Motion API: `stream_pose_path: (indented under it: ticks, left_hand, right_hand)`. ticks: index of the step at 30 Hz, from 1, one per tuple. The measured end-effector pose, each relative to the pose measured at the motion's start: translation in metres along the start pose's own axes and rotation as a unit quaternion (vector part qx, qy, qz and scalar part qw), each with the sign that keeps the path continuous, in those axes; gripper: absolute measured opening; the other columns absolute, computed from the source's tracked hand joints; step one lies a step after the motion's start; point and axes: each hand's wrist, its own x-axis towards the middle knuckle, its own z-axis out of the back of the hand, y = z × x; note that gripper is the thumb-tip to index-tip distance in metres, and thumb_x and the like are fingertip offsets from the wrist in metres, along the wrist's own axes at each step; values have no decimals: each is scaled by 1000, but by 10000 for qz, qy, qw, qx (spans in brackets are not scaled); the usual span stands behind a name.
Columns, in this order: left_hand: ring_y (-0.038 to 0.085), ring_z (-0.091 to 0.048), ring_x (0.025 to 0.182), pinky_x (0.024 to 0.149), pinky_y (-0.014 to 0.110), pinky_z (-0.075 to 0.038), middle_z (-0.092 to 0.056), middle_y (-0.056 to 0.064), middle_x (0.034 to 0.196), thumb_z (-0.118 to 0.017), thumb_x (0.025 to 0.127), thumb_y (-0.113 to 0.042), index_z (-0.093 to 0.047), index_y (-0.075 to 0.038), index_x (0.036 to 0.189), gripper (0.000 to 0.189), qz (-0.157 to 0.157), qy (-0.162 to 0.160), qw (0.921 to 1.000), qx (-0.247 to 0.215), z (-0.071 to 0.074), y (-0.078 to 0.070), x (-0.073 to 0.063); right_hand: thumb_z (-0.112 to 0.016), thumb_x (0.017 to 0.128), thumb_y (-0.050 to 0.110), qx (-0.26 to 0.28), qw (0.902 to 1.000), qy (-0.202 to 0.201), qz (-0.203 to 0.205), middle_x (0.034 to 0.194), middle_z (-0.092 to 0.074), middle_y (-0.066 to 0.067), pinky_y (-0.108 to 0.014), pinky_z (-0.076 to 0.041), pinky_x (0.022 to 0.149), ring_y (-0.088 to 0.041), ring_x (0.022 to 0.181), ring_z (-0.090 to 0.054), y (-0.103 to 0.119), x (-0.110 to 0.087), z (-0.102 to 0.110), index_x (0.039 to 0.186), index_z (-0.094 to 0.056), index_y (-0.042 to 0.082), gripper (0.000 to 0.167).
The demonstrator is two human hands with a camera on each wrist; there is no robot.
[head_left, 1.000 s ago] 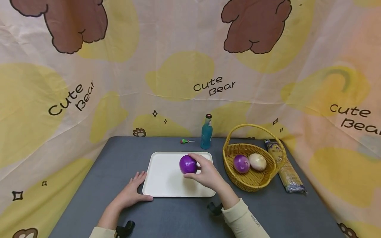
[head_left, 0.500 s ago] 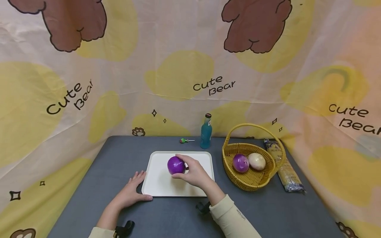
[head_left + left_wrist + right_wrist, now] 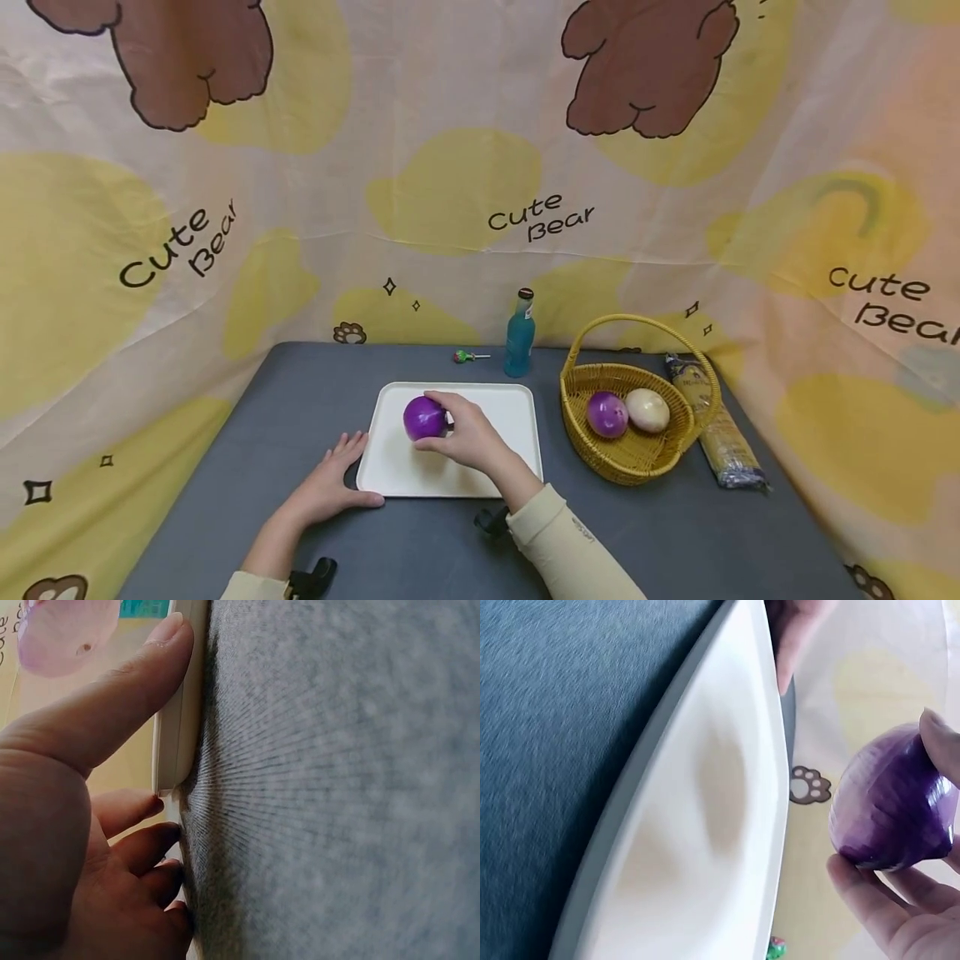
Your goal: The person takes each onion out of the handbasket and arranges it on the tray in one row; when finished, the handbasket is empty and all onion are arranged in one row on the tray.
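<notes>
My right hand (image 3: 468, 437) holds a purple onion (image 3: 423, 417) over the left half of a white rectangular tray (image 3: 487, 475). In the right wrist view, thumb and fingers grip the onion (image 3: 889, 802) from opposite sides, and it hangs above the tray surface with shadows below. My left hand (image 3: 330, 485) rests at the tray's left end, fingers spread along the left side and thumb at the near corner. The left wrist view shows that thumb (image 3: 112, 705) lying against the tray's edge (image 3: 176, 739), with the other fingers loosely bent beside it.
To the right stands a yellow wicker basket (image 3: 588, 450) with a tall handle, holding another purple onion (image 3: 606, 414) and a white onion (image 3: 647, 410). A long plastic pack (image 3: 726, 437) lies beyond it. Behind the tray are a blue bottle (image 3: 519, 342) and a lollipop (image 3: 463, 357).
My right hand has carried the purple onion leftward across the tray, from right of its middle to its left half. My left hand and the tray have stayed in place.
</notes>
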Motion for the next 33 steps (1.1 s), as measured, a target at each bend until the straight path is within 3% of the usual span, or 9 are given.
stream_pose_path:
  ticks: [10,22,33]
  left_hand:
    - [52,-4,152,119,71,-4,-20,28,164,-89,71,-48,-27,5,156,118,2,40,10000,0,0,2,0]
    - [53,-4,151,119,71,-4,-19,30,163,-88,72,-49,-26,6,156,118,-59,83,9999,17,1,2,2]
    - [53,-4,151,119,71,-3,-19,30,163,-88,73,-46,-26,6,156,117,-66,44,10000,-40,2,-2,0]
  right_hand:
    - [-85,81,38,-302,9990,-86,-321,146,-57,-6,-43,-52,105,-26,131,-56,6,12,-29,148,-51,16,78]
    - [-85,80,41,-336,9974,-206,-604,145,-58,-6,-42,-50,107,-24,131,-56,0,37,-53,148,-51,16,80]
    - [-86,80,39,-277,9971,-165,-694,145,-59,-8,-40,-49,109,-25,131,-57,-3,44,-61,148,-51,14,81]
